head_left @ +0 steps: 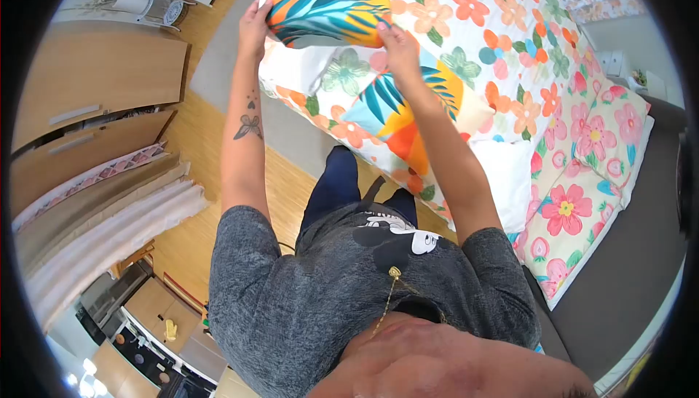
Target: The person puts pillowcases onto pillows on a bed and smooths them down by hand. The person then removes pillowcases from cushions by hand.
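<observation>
Stretched between my two hands is a soft cushion cover [331, 16] with teal leaves on orange, yellow and pale blue. My left hand [255, 28] grips its left edge, fingers closed round the cloth. At the right edge, my right hand [397, 45] pinches it between thumb and fingers. The cloth is held above the near part of the bed. Below my right forearm lies a cushion [386, 110] in a matching print, partly hidden by that arm. White fabric [295, 67] shows beneath the held cover, and a white cushion [506, 176] lies right of my right forearm.
A floral bedspread [473, 9] covers the bed before me. Pink-flowered pillows [571, 209] rest on a dark grey surface [619, 267] at right. Wooden cabinets [102, 70] and hanging fabrics [109, 216] stand on the left, with a grey rug [218, 70] beside the bed.
</observation>
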### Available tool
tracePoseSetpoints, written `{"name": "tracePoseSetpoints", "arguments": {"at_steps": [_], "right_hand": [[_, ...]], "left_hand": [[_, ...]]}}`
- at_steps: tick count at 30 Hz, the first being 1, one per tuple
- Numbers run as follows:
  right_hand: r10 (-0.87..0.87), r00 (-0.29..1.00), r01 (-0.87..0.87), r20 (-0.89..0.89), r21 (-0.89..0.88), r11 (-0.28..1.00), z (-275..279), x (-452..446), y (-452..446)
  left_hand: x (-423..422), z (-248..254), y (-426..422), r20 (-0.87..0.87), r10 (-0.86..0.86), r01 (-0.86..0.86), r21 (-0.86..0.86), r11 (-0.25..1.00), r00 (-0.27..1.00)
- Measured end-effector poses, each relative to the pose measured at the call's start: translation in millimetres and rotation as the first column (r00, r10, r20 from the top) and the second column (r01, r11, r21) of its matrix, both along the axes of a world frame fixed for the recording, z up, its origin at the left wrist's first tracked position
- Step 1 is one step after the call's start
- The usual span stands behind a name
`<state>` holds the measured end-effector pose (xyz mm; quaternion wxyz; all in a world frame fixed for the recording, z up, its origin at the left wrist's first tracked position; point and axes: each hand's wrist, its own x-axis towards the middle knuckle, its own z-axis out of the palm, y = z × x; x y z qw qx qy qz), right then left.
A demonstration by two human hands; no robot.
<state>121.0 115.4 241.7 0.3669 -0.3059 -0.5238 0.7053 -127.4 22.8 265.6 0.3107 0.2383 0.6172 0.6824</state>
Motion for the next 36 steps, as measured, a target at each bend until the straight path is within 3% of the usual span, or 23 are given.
{"name": "tracePoseSetpoints", "arguments": {"at_steps": [3, 5, 6, 7, 8, 9, 10, 11, 12, 14, 15, 16, 18, 19, 21, 22, 25, 26, 27, 29, 30, 32, 36], "right_hand": [[0.011, 0.968, -0.032, 0.251, 0.080, 0.996, -53, -69, -32], [0.070, 0.928, -0.087, 0.365, 0.030, 0.996, -98, -93, -60], [0.105, 0.863, -0.201, 0.494, 0.144, 0.969, -120, -96, -76], [-0.107, 0.853, -0.143, 0.511, 0.427, 0.893, -154, -94, -103], [0.250, 0.655, -0.412, 0.713, 0.059, 0.909, -162, -81, -112], [0.382, 0.510, -0.519, 0.770, -0.079, 0.851, -178, -68, -122], [0.499, 0.350, -0.597, 0.792, -0.222, 0.771, -195, -54, -130], [0.610, 0.338, -0.630, 0.716, -0.309, 0.712, -207, -33, -135], [0.708, 0.328, -0.657, 0.626, -0.387, 0.647, -211, -6, -137], [0.522, 0.387, -0.522, 0.760, -0.287, 0.804, -191, 46, -138], [0.508, 0.407, -0.435, 0.759, -0.327, 0.839, -203, 81, -137], [0.490, 0.429, -0.347, 0.759, -0.362, 0.865, -218, 117, -139], [0.293, 0.366, -0.184, 0.883, -0.239, 0.953, -210, 180, -136], [0.273, 0.355, -0.149, 0.894, -0.234, 0.961, -205, 206, -136], [0.200, 0.311, 0.222, 0.929, -0.275, 0.935, -188, 254, -143], [0.174, 0.296, 0.262, 0.939, -0.255, 0.931, -180, 270, -149], [0.094, 0.383, 0.406, 0.919, -0.259, 0.877, -150, 285, -158], [0.009, 0.482, 0.482, 0.876, -0.274, 0.832, -140, 283, -159], [-0.081, 0.571, 0.545, 0.817, -0.304, 0.781, -132, 280, -157], [-0.273, 0.497, 0.554, 0.824, -0.060, 0.830, -103, 272, -134], [-0.390, 0.455, 0.552, 0.801, 0.090, 0.829, -79, 268, -114], [-0.618, 0.510, 0.665, 0.598, 0.182, 0.724, -32, 268, -76], [-0.808, 0.556, 0.680, 0.194, 0.453, 0.577, 31, 294, -13]], "left_hand": [[-74, -60, -30, -0.044, 0.050, -0.056, -0.155, 0.986, 0.998], [-111, -120, -52, -0.290, 0.015, -0.139, -0.411, 0.901, 0.957], [-128, -158, -71, -0.406, -0.132, -0.122, -0.541, 0.832, 0.904], [-139, -195, -87, -0.489, -0.293, -0.121, -0.653, 0.748, 0.821], [-135, -222, -103, -0.630, -0.409, -0.208, -0.677, 0.706, 0.660], [-128, -249, -121, -0.724, -0.515, -0.297, -0.671, 0.679, 0.460], [-118, -288, -133, -0.767, -0.485, -0.430, -0.639, 0.637, 0.421], [-106, -317, -136, -0.806, -0.458, -0.554, -0.590, 0.587, 0.374], [-84, -303, -125, -0.796, -0.469, -0.516, -0.606, 0.605, 0.383], [-20, -241, -89, -0.557, -0.291, -0.134, -0.600, 0.789, 0.778], [4, -245, -77, -0.326, -0.415, 0.147, -0.609, 0.780, 0.849], [28, -254, -69, -0.088, -0.538, 0.412, -0.545, 0.730, 0.838], [90, -279, -58, 0.024, -0.701, 0.600, -0.539, 0.592, 0.713], [109, -288, -50, 0.033, -0.723, 0.630, -0.519, 0.578, 0.690], [152, -292, -31, 0.148, -0.758, 0.757, -0.318, 0.572, 0.635], [164, -285, -29, 0.331, -0.660, 0.732, -0.415, 0.540, 0.675], [190, -296, -10, 0.146, -0.684, 0.625, -0.572, 0.531, 0.715], [203, -279, -5, 0.081, -0.651, 0.627, -0.378, 0.681, 0.755], [213, -252, 2, 0.064, -0.650, 0.621, -0.381, 0.685, 0.757], [232, -176, 18, 0.223, -0.749, 0.781, -0.217, 0.586, 0.624], [241, -136, 22, -0.044, -0.815, 0.777, -0.276, 0.565, 0.577], [260, -85, 17, -0.133, -0.875, 0.821, -0.304, 0.483, 0.466], [267, 29, 3, -0.383, -0.904, 0.887, -0.326, 0.326, 0.191]]}}
